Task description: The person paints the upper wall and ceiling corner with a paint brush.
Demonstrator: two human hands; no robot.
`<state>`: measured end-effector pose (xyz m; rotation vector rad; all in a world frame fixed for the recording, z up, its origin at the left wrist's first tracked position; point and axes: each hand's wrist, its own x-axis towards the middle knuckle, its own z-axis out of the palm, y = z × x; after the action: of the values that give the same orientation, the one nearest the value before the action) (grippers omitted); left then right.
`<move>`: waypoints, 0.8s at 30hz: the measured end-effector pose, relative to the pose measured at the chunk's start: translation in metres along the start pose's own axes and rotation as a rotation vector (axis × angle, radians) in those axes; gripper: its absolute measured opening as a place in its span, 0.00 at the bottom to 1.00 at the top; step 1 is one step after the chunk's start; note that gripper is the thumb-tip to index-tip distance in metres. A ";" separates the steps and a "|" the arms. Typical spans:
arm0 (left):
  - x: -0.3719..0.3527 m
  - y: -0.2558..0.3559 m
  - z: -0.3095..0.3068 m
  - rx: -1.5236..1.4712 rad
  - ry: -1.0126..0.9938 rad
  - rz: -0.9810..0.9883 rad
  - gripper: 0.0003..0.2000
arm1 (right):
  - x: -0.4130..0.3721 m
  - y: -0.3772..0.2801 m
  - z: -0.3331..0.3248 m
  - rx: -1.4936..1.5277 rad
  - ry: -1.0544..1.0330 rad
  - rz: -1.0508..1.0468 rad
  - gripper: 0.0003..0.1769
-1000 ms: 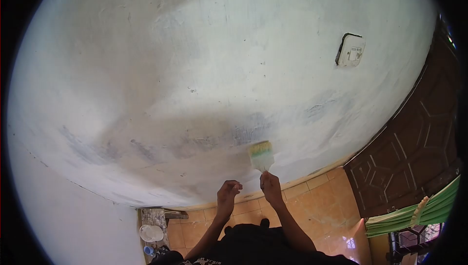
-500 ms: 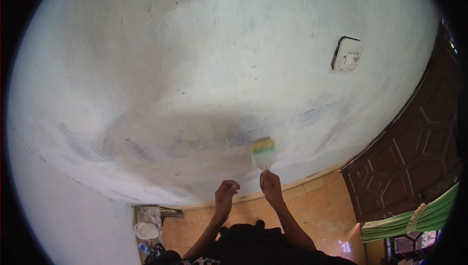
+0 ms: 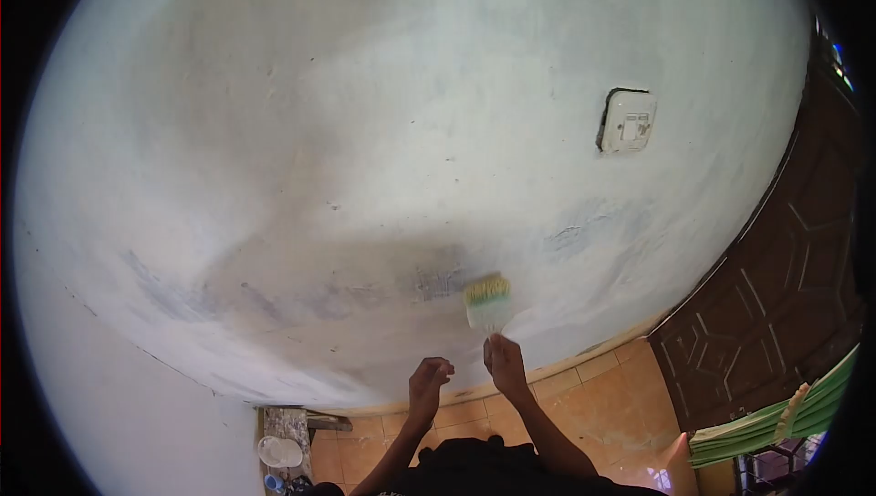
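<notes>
My right hand grips the handle of a wide paintbrush with yellow-green bristles, pressed against the low part of a pale, patchy wall. The bristles touch the wall just right of a grey smudged patch. My left hand hangs loosely curled beside the right one, near the wall, with nothing in it.
A white wall switch sits in a recess at the upper right. A dark brown carved door stands at the right, with green cloth below it. Orange floor tiles lie underfoot. A white container rests on the floor at the lower left.
The view has shifted, so the switch and door sit lower and further left. The brush stays on the wall near the grey patch, and both hands keep their positions.
</notes>
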<state>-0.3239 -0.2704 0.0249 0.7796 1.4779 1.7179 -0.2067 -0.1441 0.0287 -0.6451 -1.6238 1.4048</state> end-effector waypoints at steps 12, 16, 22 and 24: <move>0.011 0.014 0.016 -0.003 -0.042 0.058 0.08 | -0.010 0.040 -0.010 -0.007 -0.037 0.127 0.28; 0.010 0.003 0.011 0.011 0.014 0.014 0.08 | 0.019 -0.024 -0.011 0.024 -0.036 -0.045 0.28; 0.017 0.005 0.018 0.036 0.007 0.054 0.08 | 0.052 0.001 -0.020 -0.016 -0.019 -0.082 0.27; 0.016 0.010 0.024 0.004 0.021 0.098 0.08 | 0.016 0.037 -0.030 -0.060 -0.027 0.029 0.27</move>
<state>-0.3143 -0.2448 0.0383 0.8512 1.4793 1.8008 -0.1948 -0.1072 -0.0028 -0.6901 -1.6891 1.3957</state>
